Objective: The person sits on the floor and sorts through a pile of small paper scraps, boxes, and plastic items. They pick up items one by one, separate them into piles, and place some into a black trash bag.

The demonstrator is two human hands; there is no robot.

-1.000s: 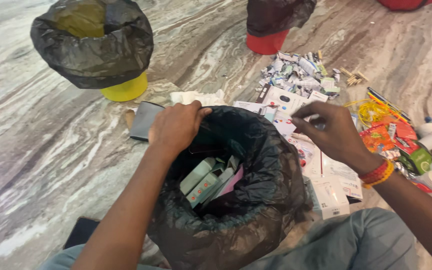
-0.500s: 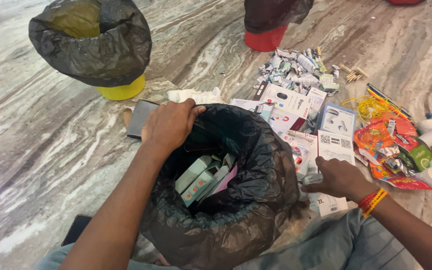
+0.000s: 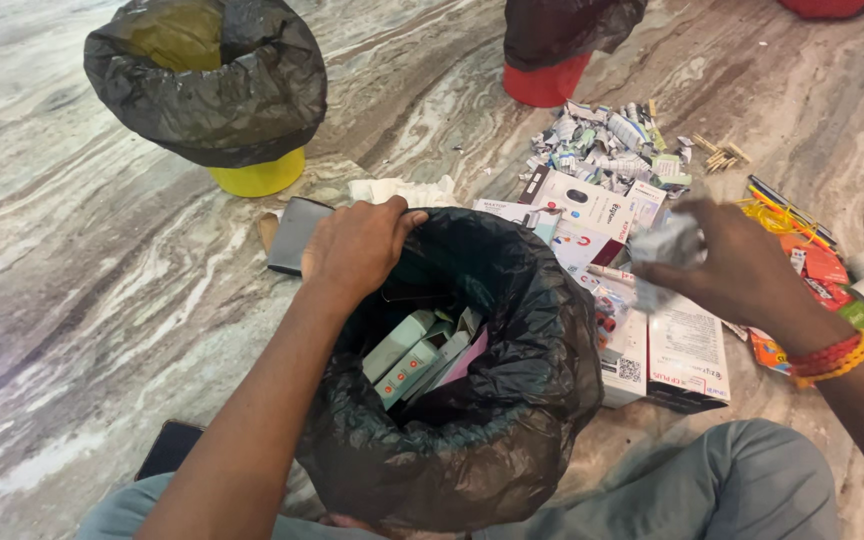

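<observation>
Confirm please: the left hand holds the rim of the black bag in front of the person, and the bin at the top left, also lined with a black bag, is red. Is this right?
One detail is wrong. The head view shows that the bin at the top left is yellow, not red. The rest stands: the left hand holds the rim of the black bag in front of the person, and that bin is lined with a black bag too.

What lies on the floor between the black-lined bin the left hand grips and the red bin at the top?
In the head view, flat white cartons and a heap of small packets lie between the near bin and the red bin.
</observation>
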